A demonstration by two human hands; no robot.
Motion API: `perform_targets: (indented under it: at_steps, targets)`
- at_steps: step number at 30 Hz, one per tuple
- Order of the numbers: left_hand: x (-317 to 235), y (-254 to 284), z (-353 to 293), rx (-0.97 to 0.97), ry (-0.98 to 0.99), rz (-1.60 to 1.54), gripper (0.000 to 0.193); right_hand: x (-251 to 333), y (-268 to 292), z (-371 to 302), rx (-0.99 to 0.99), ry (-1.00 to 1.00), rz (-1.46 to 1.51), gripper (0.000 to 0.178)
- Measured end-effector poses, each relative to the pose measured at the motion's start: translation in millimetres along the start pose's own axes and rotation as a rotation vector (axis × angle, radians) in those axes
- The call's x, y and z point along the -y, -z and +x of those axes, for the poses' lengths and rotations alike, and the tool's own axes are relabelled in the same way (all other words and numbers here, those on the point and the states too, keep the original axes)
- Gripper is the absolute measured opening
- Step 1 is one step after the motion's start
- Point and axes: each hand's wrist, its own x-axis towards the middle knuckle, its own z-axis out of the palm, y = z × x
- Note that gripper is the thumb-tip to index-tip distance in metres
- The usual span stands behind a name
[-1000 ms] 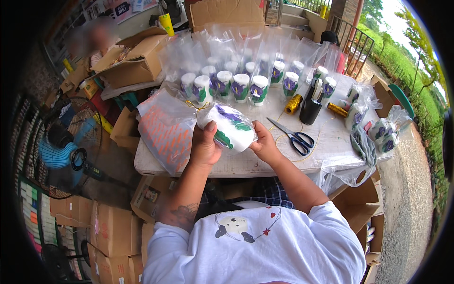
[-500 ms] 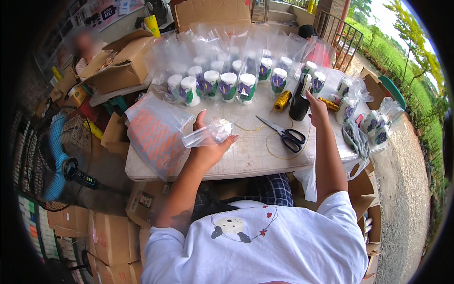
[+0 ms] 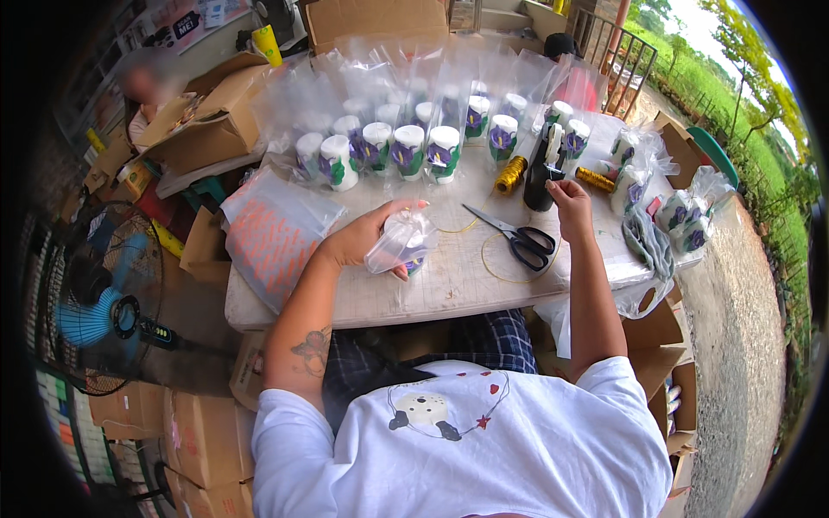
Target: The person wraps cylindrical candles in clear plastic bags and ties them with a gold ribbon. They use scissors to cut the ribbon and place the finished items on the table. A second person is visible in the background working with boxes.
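My left hand (image 3: 361, 239) is wrapped round a white cylinder with a purple flower (image 3: 413, 262), which stands near the table's front edge. A clear plastic bag (image 3: 399, 242) covers it, its top folded over toward my wrist. At the black tape dispenser (image 3: 539, 177), my right hand (image 3: 573, 207) pinches what looks like a small strip of tape between thumb and forefinger. Scissors (image 3: 520, 242) with black handles lie between my hands, beside a thin gold cord (image 3: 490, 269). Gold spools (image 3: 511, 175) flank the dispenser.
Several bagged flowered cylinders (image 3: 408, 154) fill the table's far side. More wrapped ones (image 3: 689, 223) sit at the right by a grey cloth (image 3: 649, 246). A printed plastic bag (image 3: 281, 233) lies at the left. Beyond are a fan (image 3: 99, 311), cartons (image 3: 203, 112) and a seated person (image 3: 148, 95).
My left hand has turned round the bagged cylinder, and the bag's top now lies folded down. My right hand has closed into a pinch slightly lower by the dispenser.
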Motion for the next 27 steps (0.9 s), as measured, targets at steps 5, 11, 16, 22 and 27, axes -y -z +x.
perform_targets:
  at_steps: [5,11,16,22,27]
  targets:
    - [27.2,-13.6,3.4,-0.331,-0.258,0.322,0.080,-14.7,19.4,-2.2,0.040,0.079,-0.085,0.015]
    - [35.8,-17.6,-2.1,-0.581,-0.383,-0.049,0.074,40.2,-70.7,-106.8,0.202,0.042,0.057,0.016]
    - [25.7,-28.3,-7.4,-0.696,-0.527,-0.328,0.062,44.1,-111.3,-168.5,0.533,0.306,-0.218,0.058]
    - [4.7,-44.4,-17.2,-0.737,-0.622,-0.412,0.045,48.5,-141.4,-173.8,0.482,0.074,0.119,0.058]
    - [-2.2,-34.9,-27.8,-0.719,-0.545,-0.702,0.035,40.8,-140.9,-160.0,0.440,0.577,-0.207,0.050]
